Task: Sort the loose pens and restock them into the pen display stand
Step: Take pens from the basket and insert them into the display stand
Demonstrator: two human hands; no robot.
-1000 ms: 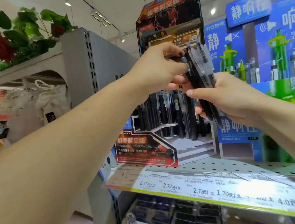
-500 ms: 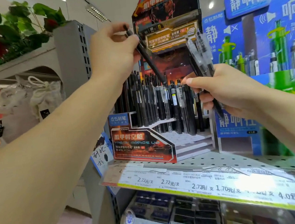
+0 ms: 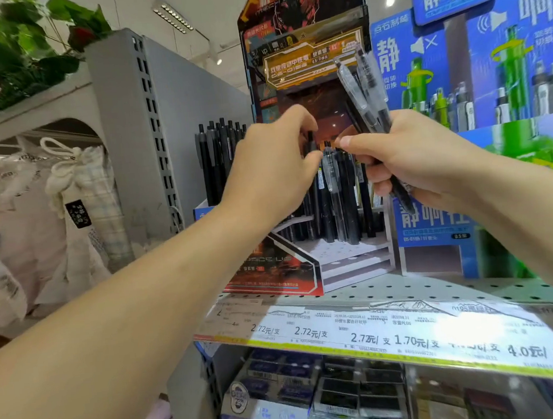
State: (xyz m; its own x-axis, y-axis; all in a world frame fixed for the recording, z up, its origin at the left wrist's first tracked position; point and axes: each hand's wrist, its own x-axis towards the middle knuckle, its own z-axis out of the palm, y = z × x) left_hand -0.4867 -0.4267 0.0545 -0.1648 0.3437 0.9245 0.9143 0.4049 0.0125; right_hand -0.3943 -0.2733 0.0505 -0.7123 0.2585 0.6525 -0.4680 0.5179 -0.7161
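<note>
We see the pen display stand standing on the shelf, with a second display just beside it on the right. Inside the stand, the pens stand upright on the upper steps, while the lower steps lie in front of them. Our left hand pinches one pen above these rows. Our right hand, near it on the right, holds a bundle of pens pointing up. Price labels run along the shelf's front edge, and boxes lie below.

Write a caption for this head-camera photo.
Left hand lowers a black pen into the pen display stand; right hand holds spare pens.
</note>
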